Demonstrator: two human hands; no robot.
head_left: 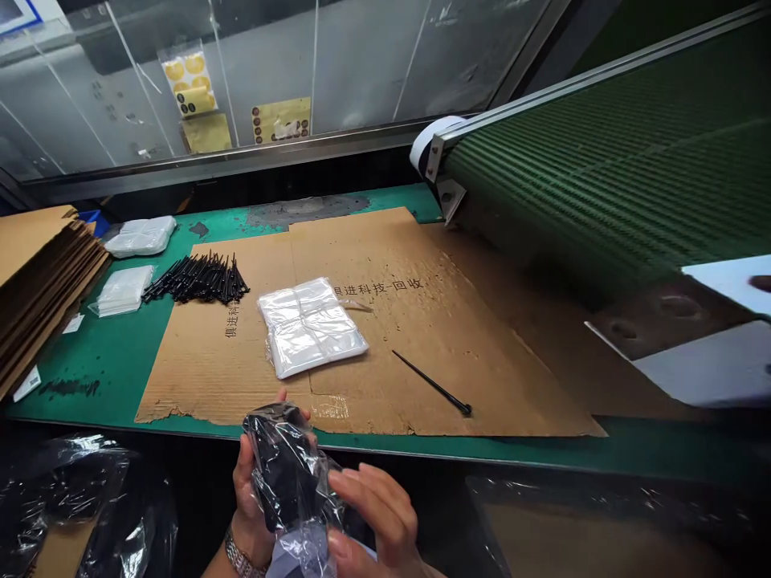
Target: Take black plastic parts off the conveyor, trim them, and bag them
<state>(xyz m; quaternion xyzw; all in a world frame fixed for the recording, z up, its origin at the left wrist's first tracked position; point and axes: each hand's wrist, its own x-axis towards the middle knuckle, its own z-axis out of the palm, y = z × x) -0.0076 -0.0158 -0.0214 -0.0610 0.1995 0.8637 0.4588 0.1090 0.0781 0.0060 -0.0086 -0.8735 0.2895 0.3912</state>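
Note:
A clear plastic bag (283, 466) with a black item inside is held over the near edge of the table. My left hand (250, 506), with a metal watch band at the wrist, is closed around its left side and back. From the right, my right hand (385, 514) grips the bag's lower part, its fingers and thumb curved at the side. A pale piece (295, 550) shows at the bag's lower end. The kind of black item cannot be made out. Ahead lies a tied stack of clear bags (313, 325), and to the right a single black cable tie (430, 381).
Flattened cardboard (373, 385) covers much of the green table (129, 341). A pile of black ties (201, 277) and more bag stacks (141, 235) are at left, beside stacked cardboard (45, 281). A green conveyor belt (602, 152) slopes in from the right.

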